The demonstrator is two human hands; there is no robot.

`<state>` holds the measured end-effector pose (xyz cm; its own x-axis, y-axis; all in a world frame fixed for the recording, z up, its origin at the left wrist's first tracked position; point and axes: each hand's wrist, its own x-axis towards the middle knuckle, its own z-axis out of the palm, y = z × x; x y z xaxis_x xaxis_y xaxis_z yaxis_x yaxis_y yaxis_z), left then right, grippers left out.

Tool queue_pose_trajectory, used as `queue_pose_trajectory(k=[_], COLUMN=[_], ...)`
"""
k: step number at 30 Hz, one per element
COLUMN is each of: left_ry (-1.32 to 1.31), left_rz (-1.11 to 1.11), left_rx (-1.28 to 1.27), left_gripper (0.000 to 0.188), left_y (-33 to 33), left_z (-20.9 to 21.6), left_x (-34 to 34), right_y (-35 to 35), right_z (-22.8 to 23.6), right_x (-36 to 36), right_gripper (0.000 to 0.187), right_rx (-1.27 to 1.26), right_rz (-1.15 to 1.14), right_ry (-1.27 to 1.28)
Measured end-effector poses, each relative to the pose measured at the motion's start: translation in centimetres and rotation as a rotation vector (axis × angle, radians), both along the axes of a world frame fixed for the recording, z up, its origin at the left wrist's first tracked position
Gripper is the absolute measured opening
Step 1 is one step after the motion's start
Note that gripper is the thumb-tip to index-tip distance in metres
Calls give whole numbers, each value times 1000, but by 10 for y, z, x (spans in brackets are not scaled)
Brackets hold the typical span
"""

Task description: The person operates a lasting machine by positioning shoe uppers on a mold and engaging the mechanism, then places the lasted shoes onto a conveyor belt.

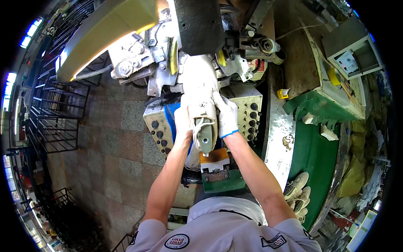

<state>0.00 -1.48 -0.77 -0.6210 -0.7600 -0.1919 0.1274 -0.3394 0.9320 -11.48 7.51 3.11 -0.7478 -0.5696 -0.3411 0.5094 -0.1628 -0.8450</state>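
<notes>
A white shoe upper (202, 106) with loose laces sits on a grey-green shoe last (205, 137). Its heel end points toward me, and its toe reaches in among the metal clamps of a machine (161, 54), under a black block (198, 25). My left hand (183, 122) is closed against the shoe's left side, partly washed out by bright light. On the other side my right hand (227, 113), in a white glove with a blue cuff, grips the shoe. The toe is overexposed, so its contact with the clamps is hard to make out.
Beige control boxes (244, 110) with black knobs flank the shoe. A yellow lamp arm (109, 35) hangs at upper left. Several shoes (299, 191) lie on the green belt (312, 155) at right, below a wooden bench (300, 54). Black racks (58, 113) stand at left.
</notes>
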Motion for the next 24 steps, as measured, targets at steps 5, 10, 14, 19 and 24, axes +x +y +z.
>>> queue_pose_trajectory(k=[5, 10, 14, 19, 24], left_ry=[-127, -728, -890, -743, -836], left_rz=[13, -153, -225, -298, -350], left_rx=[-254, -667, -595, -627, -496], left_gripper=[34, 82, 102, 102, 81], left_y=[6, 110, 142, 114, 96], left_z=[-31, -143, -156, -173, -150], left_x=[13, 134, 156, 153, 109], right_y=[24, 161, 256, 258, 202], right_z=[-29, -30, -16, -5, 1], right_x=[-5, -18, -12, 0, 0], right_gripper=[39, 41, 44, 44, 42], right_rx=[109, -255, 172, 194, 95], right_rz=[-51, -53, -152, -110, 13], right_ry=[127, -36, -34, -24, -45])
